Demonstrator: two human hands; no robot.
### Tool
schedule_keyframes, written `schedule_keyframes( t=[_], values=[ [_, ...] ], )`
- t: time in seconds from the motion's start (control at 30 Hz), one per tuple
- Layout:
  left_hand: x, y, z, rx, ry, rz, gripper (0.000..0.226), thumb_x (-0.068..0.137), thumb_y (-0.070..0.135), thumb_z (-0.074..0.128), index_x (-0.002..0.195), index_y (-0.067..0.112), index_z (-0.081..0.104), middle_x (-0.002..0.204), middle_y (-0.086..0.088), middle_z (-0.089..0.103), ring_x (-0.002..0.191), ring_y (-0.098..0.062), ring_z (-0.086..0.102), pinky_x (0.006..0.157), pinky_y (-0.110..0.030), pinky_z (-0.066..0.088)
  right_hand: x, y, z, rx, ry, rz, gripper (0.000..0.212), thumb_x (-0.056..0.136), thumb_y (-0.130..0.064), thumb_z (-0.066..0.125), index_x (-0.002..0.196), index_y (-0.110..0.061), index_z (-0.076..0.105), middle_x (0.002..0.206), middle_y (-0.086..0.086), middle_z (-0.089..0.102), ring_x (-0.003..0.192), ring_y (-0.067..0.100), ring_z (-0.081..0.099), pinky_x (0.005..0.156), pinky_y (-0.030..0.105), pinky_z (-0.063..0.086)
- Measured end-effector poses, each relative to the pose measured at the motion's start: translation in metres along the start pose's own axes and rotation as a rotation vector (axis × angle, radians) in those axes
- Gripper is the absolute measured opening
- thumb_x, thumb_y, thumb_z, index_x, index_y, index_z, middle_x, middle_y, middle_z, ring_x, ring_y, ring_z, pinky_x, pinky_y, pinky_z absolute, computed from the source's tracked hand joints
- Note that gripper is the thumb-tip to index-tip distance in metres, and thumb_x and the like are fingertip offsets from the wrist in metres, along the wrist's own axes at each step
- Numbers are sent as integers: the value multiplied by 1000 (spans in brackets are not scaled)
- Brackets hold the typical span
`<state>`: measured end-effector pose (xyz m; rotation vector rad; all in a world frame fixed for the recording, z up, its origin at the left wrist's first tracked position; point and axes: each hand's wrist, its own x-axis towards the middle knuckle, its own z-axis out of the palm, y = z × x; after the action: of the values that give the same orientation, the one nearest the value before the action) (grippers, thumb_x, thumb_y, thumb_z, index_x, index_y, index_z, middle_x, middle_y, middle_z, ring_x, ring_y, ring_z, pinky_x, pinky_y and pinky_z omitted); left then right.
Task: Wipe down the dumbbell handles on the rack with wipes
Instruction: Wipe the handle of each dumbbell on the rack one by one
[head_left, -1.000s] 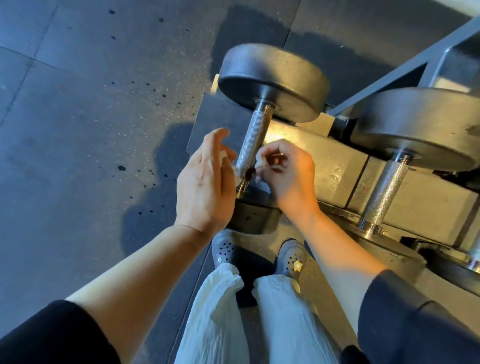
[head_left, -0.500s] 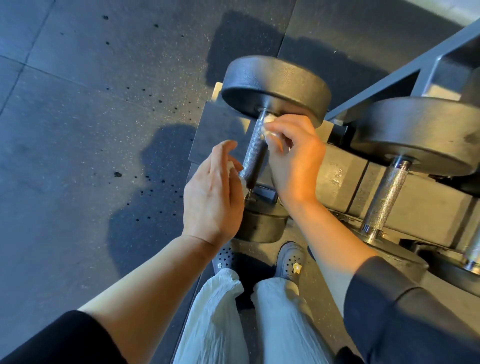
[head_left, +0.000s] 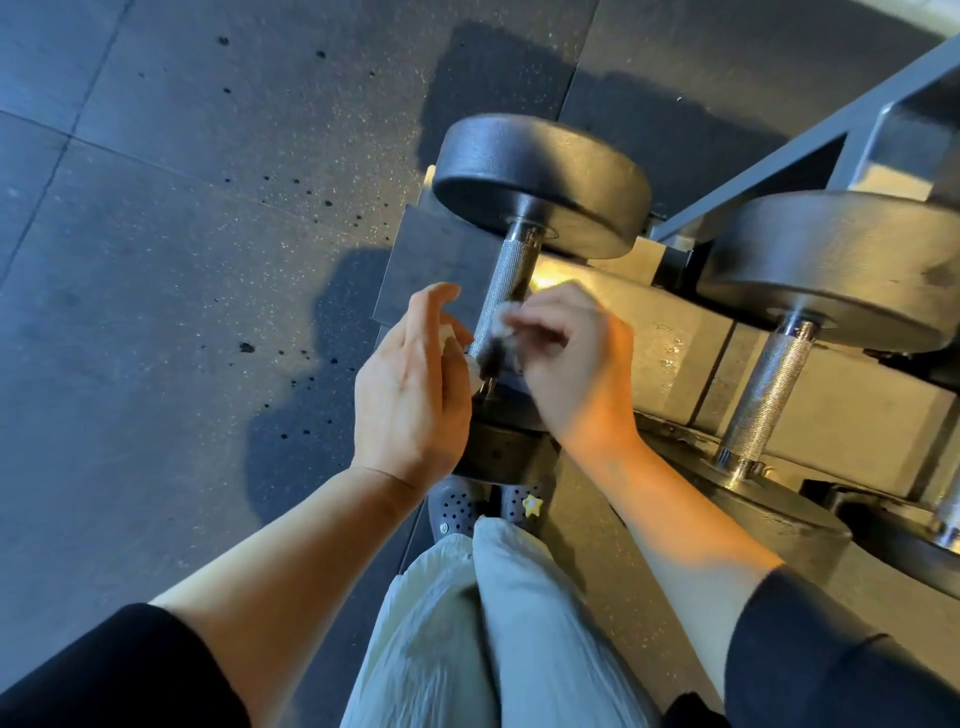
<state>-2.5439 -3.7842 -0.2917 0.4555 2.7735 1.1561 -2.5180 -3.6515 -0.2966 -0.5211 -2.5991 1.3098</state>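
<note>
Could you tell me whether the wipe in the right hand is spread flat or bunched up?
Bunched: the wipe shows as a small white wad pinched by the right hand against the dumbbell handle.

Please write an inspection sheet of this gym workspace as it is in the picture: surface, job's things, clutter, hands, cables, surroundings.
Surface: dark speckled rubber floor.
Job's things: white wipe against the knurled handle of the end dumbbell on the rack; second dumbbell handle beside it, untouched.
Clutter: nothing seen.
Hands: right hand pinches the wipe at the handle; left hand beside the handle, fingers straight; something white behind it, unclear.
Cables: nothing seen.
Surroundings: grey rack frame, the person's shoes.
</note>
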Motion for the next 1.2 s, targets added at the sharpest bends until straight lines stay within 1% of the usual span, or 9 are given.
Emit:
schedule_keyframes(
  t=[0.1,0.2,0.33,0.63,0.7,0.8,0.93,1.07,1.2],
  values=[
    [-1,-1,0,5,-2,-6,38,88,12,40,125,11,46,89,16,56,83,-14,55,69,-26,37,21,0,2,-81,197,-155,20,85,0,62,103,-2,71,104,7,66,98,17,60,85,19,48],
    [-1,-1,1,11,5,-37,39,86,12,40,124,12,46,88,15,58,83,-14,56,72,-26,38,28,6,11,-178,114,-221,31,85,5,53,111,-3,68,114,4,66,104,21,54,93,20,42],
    [0,-1,2,16,4,-72,41,83,14,38,123,14,46,87,14,59,82,-12,55,72,-23,37,15,14,9,-129,43,-276,30,83,-3,49,103,-4,72,108,1,69,95,25,58,83,29,49],
    [-1,1,1,21,10,-98,38,86,12,39,123,13,47,87,12,59,81,-10,54,72,-26,39,-16,15,-7,210,-337,-11,34,66,18,65,88,-6,76,93,-8,69,92,6,59,87,8,44],
    [-1,3,1,23,14,-96,37,86,12,39,122,14,48,86,13,59,81,-12,55,72,-30,42,-15,10,-10,216,-378,36,32,68,17,65,87,-6,76,93,-3,72,92,5,60,88,12,46],
    [-1,4,1,32,19,-95,38,86,15,38,122,13,47,86,14,60,80,-14,56,70,-29,40,-7,3,-12,114,-217,-70,31,73,14,64,91,-8,75,96,-1,72,90,14,65,84,27,53],
    [-2,5,1,32,20,-83,41,86,22,34,122,11,47,87,10,61,79,-17,57,73,-27,39,26,-1,-4,-113,70,-240,30,80,7,61,105,-7,71,110,2,69,100,19,57,90,21,45],
    [-3,5,0,-12,42,-69,41,87,26,31,122,12,46,87,13,59,80,-16,58,73,-28,41,25,7,5,-387,-100,-353,36,84,4,53,119,0,62,128,10,59,120,25,47,104,29,38],
    [-3,4,1,-49,46,-42,35,88,19,36,122,15,43,88,9,62,80,-20,60,70,-32,44,15,5,4,-391,-135,-309,35,88,-4,50,122,0,60,131,9,56,124,26,45,104,30,39]
  ],
)
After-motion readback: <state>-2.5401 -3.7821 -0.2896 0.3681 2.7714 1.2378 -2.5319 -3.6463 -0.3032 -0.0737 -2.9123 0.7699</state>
